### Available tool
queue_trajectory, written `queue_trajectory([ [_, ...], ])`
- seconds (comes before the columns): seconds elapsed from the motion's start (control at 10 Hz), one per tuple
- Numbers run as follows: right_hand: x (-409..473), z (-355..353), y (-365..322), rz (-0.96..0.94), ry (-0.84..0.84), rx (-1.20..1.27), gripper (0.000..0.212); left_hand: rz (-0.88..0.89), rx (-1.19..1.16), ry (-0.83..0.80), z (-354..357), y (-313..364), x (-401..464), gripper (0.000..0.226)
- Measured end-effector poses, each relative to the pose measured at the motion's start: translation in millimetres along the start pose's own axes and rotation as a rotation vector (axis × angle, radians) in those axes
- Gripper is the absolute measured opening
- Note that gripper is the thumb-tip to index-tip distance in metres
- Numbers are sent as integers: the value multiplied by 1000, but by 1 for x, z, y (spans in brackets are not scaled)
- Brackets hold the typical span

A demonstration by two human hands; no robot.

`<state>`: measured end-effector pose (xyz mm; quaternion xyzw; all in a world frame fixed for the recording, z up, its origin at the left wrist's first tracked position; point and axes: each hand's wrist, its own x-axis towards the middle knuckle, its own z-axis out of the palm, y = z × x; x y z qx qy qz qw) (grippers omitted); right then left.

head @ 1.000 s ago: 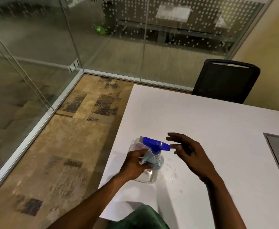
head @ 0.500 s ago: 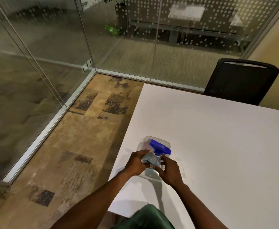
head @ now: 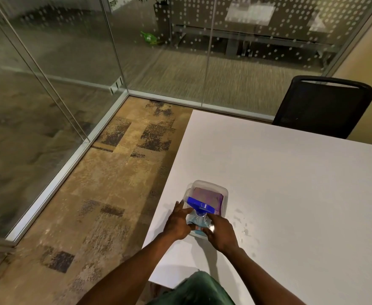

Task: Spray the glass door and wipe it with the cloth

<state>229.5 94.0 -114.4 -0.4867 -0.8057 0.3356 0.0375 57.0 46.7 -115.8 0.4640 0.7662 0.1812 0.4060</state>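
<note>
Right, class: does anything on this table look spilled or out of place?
Yes. Small wet droplets glisten on the white table, just right of the spray bottle both hands hold. It looks like spilled liquid.

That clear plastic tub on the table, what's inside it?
A folded purple cloth lies in the clear tub. The spray bottle and both hands hide its near end, so anything else there can't be seen.

Bare white table (head: 290, 194) right of clear container (head: 223, 192).
</note>
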Motion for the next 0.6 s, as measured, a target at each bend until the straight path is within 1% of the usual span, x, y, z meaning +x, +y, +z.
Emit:
queue_trajectory([
  [0.1, -2, 2, 1, 3, 5, 6, 52, -2, -9, -12, 3, -1, 1, 72],
  [0.2, -3, 0, 0, 5, -32, 6, 55, 11, -19, -26, 4, 0, 0, 76],
  [0.3, -9, -3, 4, -2, 0, 34, 68, 8, -38, -21, 7, -4, -3, 90],
  [0.4, -15, -2, 7, 167, 217, 223, 69, -28, -46, -28, 8, -5, -8, 100],
  [0.5, -20, 3, 10, 398, 136, 335, 69, -44, -89, -43, 8, -5, -6, 102],
  [0.6, -19, 6, 8, 337, 41, 353, 58, -43, -74, -66, 6, 1, -4, 106],
])
